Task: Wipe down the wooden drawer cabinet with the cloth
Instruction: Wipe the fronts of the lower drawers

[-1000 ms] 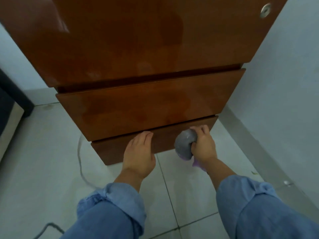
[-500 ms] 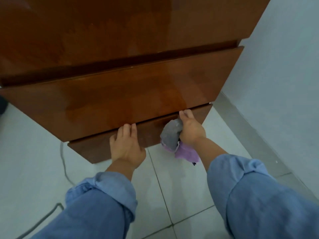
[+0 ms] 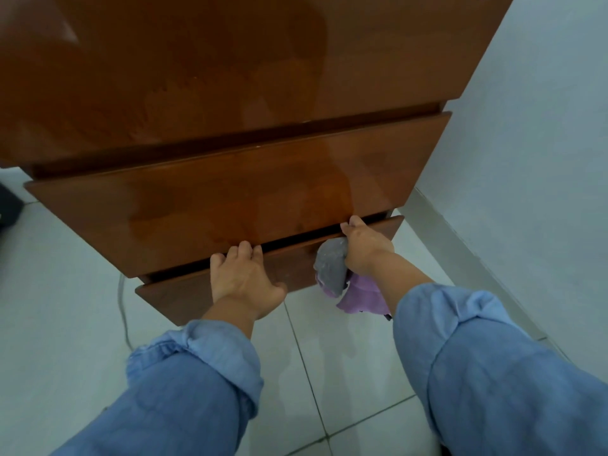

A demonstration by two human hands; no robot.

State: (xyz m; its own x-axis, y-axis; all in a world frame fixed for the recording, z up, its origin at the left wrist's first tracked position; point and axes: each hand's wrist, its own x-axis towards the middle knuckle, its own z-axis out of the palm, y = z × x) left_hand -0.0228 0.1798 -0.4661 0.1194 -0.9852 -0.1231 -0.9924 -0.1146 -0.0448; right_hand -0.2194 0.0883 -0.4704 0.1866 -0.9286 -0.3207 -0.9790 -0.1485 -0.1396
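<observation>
Head cam, looking down: wooden drawer cabinet (image 3: 230, 93) fills the far half, glossy fronts w/ damp-looking streaks. My left hand (image 3: 245, 279) lies on the bottom drawer (image 3: 184, 296), fingers hooked over its top edge into the dark gap under the middle drawer (image 3: 214, 212), clamped on that edge. My right hand (image 3: 363, 248) does the same further right, fingertips in the gap, and it's also closed round the cloth (image 3: 339, 274), grey wad bunched vs the drawer front, purple tail hanging near the floor tiles (image 3: 329, 373). Risks, as I judge: uneven pull could rack the drawer; cloth could snag in the gap; fingers could get pinched; tail may drag on the floor & pick up dirt.
</observation>
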